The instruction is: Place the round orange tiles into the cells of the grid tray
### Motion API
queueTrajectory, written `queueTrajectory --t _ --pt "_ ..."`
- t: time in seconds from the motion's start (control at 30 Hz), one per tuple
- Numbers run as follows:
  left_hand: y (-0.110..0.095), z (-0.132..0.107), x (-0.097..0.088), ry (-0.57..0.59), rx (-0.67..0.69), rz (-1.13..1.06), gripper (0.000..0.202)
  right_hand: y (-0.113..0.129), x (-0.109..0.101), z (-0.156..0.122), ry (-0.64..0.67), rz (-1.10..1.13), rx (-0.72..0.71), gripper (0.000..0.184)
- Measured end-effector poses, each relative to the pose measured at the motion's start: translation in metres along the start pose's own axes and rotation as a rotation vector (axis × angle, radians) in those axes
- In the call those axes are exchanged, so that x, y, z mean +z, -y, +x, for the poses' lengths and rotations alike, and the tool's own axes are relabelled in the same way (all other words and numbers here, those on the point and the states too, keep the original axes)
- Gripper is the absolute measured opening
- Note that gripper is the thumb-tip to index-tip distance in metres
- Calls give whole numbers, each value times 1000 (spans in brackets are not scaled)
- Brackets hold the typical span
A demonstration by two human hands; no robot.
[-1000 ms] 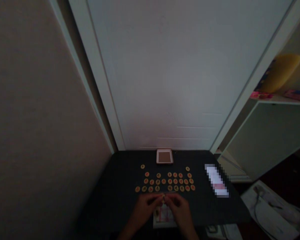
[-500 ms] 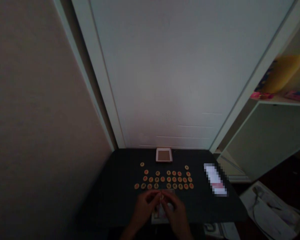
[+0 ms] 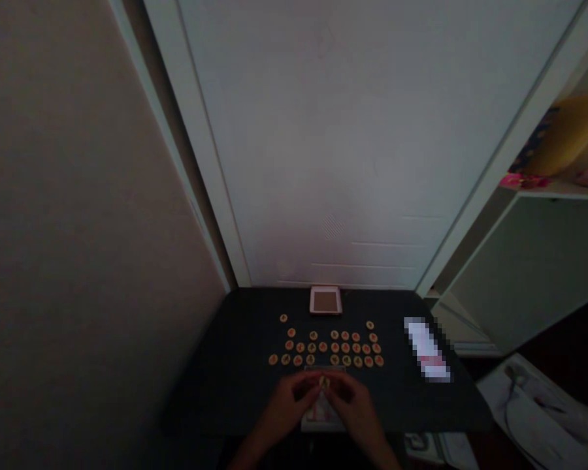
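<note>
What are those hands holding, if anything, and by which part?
A round piece; the left hand and right hand pinch its edge from either side.

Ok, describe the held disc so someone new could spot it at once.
Find the dark table in front of the white panel; at its near side, the left hand and right hand meet. Together they pinch a small round disc. Unlike the similar discs lying beyond, it is held.

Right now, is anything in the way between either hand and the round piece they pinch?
Nothing visible is in the way: the left hand and right hand meet at the round piece, holding it from both sides. The other pieces lie beyond on the dark table.
</note>
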State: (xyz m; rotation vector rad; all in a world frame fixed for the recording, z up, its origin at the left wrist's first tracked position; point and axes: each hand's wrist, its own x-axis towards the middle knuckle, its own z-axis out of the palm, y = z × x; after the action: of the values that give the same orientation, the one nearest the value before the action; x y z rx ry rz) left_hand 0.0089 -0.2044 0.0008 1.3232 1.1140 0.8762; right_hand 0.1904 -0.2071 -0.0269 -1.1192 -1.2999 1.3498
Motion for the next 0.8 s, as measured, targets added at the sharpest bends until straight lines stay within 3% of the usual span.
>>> queueTrajectory --t 0.17,0.43,0.63,0.8 --pt "2 3 -5 17 -10 73 37 -7 -15 7 -103 -3 34 48" --pt "17 5 -14 -79 40 288 32 -11 -47 8 -254 -2 41 47" --pt "26 5 -18 -97 77 420 34 -13 -52 6 -271 38 50 44" --pt "40 5 -25 -57 83 534 34 -14 -46 6 -204 85 56 42"
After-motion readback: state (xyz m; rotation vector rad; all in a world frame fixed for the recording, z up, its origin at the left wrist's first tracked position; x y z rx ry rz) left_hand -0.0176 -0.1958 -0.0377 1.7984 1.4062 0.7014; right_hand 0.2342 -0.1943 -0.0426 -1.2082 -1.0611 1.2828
